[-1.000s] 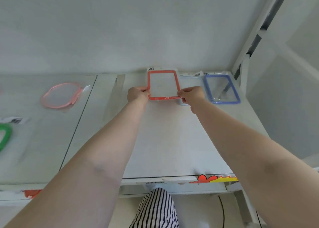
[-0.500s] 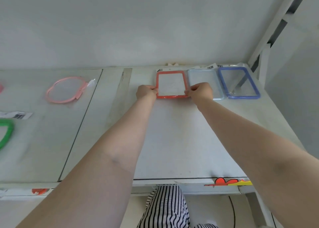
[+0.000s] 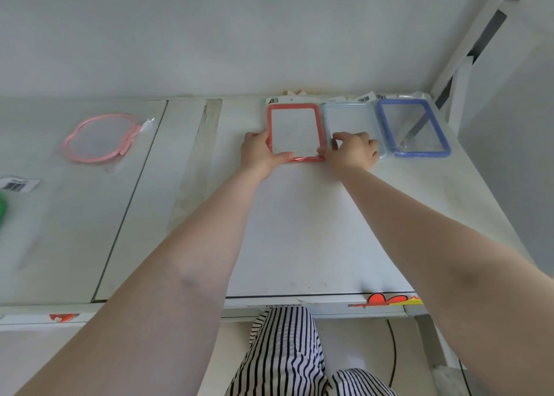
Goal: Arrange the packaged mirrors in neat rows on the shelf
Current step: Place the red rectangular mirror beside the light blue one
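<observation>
A packaged mirror with an orange-red frame [image 3: 295, 107] lies flat at the back of the white shelf [image 3: 299, 230]. My left hand [image 3: 259, 151] grips its lower left corner, thumb along the bottom edge. My right hand [image 3: 352, 152] pinches its lower right corner. To its right lies a pale blue framed mirror [image 3: 347, 116], partly under my right hand. A dark blue framed mirror [image 3: 413, 127] follows, near the right edge. All three stand in a row against the back wall.
A round pink framed mirror [image 3: 100, 137] in its wrapper lies on the left shelf panel. A green frame [image 3: 2, 212] and a barcode label [image 3: 16, 184] show at the far left edge. A white upright post [image 3: 467, 53] bounds the shelf on the right.
The orange-red mirror has gone down onto the shelf and slid back beside the pale blue one. Both hands stayed on its lower corners.
</observation>
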The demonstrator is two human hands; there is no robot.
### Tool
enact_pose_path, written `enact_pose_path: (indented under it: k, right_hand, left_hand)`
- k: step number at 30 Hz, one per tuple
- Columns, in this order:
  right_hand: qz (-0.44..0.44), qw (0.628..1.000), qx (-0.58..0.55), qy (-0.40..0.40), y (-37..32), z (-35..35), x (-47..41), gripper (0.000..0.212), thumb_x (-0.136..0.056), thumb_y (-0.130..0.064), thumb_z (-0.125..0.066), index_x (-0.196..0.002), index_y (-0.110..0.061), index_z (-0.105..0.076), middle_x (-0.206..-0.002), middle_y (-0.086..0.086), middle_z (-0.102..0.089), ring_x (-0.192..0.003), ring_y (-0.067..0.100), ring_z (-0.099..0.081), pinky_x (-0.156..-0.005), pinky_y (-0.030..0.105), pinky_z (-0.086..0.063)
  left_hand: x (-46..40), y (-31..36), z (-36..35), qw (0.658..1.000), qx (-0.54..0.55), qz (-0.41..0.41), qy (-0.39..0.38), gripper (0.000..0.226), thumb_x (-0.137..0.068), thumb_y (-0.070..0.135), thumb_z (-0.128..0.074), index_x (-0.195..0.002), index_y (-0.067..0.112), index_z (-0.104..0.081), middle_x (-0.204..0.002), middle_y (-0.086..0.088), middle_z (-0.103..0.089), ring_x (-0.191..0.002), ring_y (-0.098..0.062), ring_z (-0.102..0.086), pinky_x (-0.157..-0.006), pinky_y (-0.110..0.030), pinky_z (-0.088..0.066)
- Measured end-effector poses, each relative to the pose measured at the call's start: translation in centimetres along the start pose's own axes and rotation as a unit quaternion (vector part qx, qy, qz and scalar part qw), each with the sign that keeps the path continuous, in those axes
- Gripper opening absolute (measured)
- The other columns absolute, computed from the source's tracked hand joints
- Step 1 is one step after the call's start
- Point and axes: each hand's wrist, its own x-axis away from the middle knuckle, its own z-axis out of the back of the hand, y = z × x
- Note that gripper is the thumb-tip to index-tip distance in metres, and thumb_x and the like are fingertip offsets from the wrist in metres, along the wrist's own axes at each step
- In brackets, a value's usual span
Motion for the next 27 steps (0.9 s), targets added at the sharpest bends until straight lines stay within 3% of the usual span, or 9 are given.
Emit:
enact_pose_path:
  k: [6,14,27]
  right_hand:
    - [0.020,0.999,-0.030,0.006,0.8,-0.6,0.3,0.043,-0.082,-0.051,-0.065,-0.119,-0.029,-0.064,-0.132,0.007,-0.045,-0.125,0.032,-0.035,-0.102,0.037,-0.030]
    - [0.025,0.998,-0.050,-0.007,1.2,-0.5,-0.1,0.044,-0.080,-0.053,-0.066,-0.122,-0.038,-0.063,-0.133,0.005,-0.044,-0.125,0.030,-0.036,-0.106,0.036,-0.032]
    - [0.007,0.998,-0.063,-0.016,1.2,-0.4,-0.5,0.042,-0.079,-0.052,-0.069,-0.119,-0.038,-0.065,-0.130,0.004,-0.045,-0.124,0.030,-0.037,-0.105,0.034,-0.033]
  left_hand:
    - [0.2,0.1,-0.1,0.999,-0.041,-0.018,0.009,0.070,-0.061,0.026,-0.087,-0.124,0.018,-0.059,-0.121,-0.014,-0.046,-0.110,-0.029,-0.057,-0.104,-0.033,-0.045]
    - [0.0,0.2,-0.3,0.998,-0.048,-0.015,0.024,0.068,-0.063,0.029,-0.084,-0.125,0.019,-0.060,-0.122,-0.014,-0.050,-0.111,-0.030,-0.058,-0.103,-0.035,-0.046]
    - [0.1,0.5,-0.7,0.998,-0.046,0.006,0.034,0.069,-0.064,0.033,-0.084,-0.126,0.017,-0.059,-0.123,-0.014,-0.052,-0.109,-0.028,-0.060,-0.102,-0.034,-0.047]
